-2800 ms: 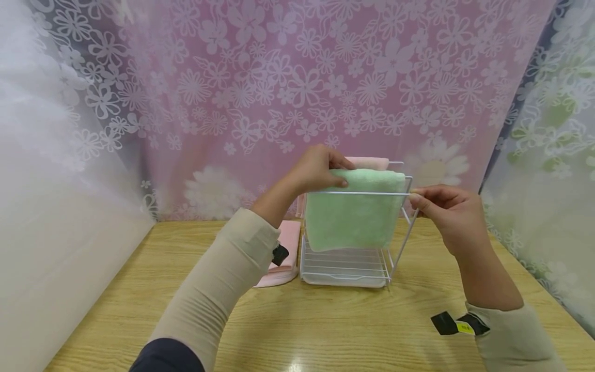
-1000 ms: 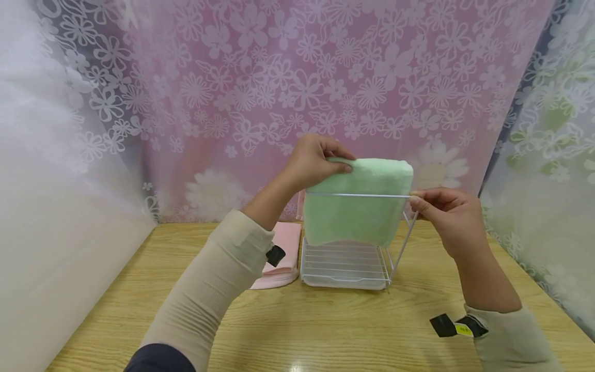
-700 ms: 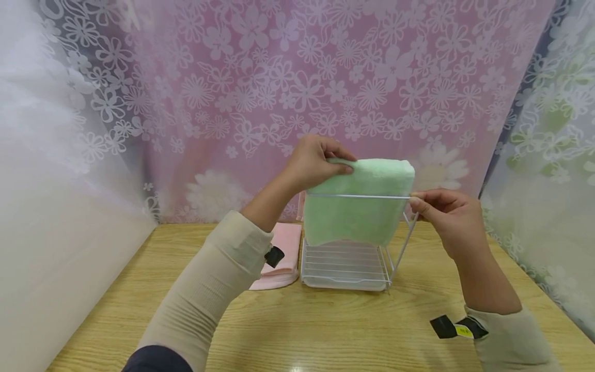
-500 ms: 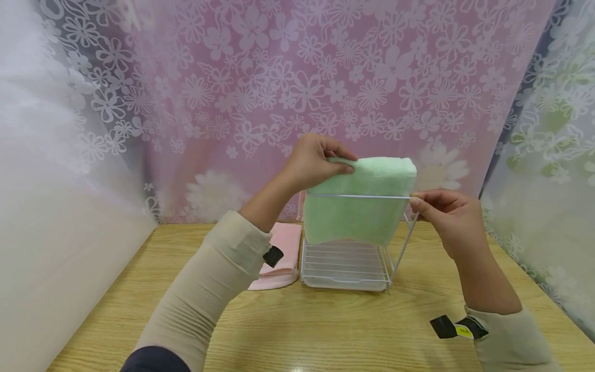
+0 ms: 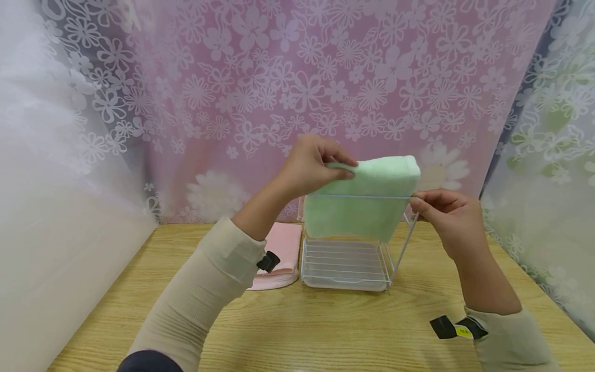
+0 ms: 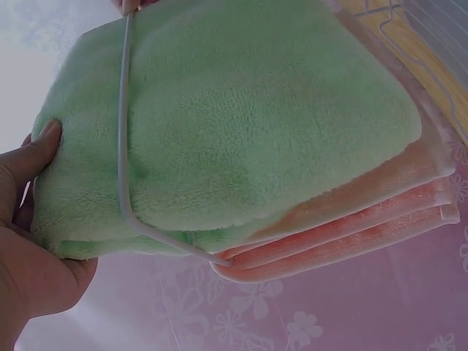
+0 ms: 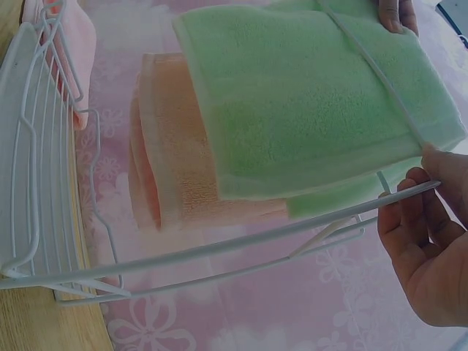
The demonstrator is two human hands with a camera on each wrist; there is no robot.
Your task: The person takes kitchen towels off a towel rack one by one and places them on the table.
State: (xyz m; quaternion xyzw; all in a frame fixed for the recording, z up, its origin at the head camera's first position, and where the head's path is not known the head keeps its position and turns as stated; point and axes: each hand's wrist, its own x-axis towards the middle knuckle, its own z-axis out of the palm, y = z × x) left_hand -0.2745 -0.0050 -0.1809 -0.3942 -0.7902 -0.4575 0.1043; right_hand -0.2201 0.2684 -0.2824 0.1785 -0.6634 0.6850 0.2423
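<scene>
My left hand [image 5: 310,164] pinches the left end of the top fold of a light green towel [image 5: 355,219], thumb in front. The folded towel hangs in a white wire rack [image 5: 362,196], behind its front top bar, and its fold stands above that bar. With thumb and fingers my right hand [image 5: 450,217] grips the rack's front right top corner. Behind the green towel hangs a folded pink-orange towel [image 7: 175,153], seen in both wrist views and mostly hidden in the head view.
Left of the rack, a folded pink towel [image 5: 285,245] lies on the wooden table [image 5: 325,330]. A wire shelf over a pale tray [image 5: 344,285] forms the rack's base. A pink flowered curtain [image 5: 260,93] stands behind, with pale sheets at both sides.
The green towel has risen with my left hand, its top right corner tilting up and its lower edge higher. It now covers the pink towel's top behind it. My right hand has stayed put.
</scene>
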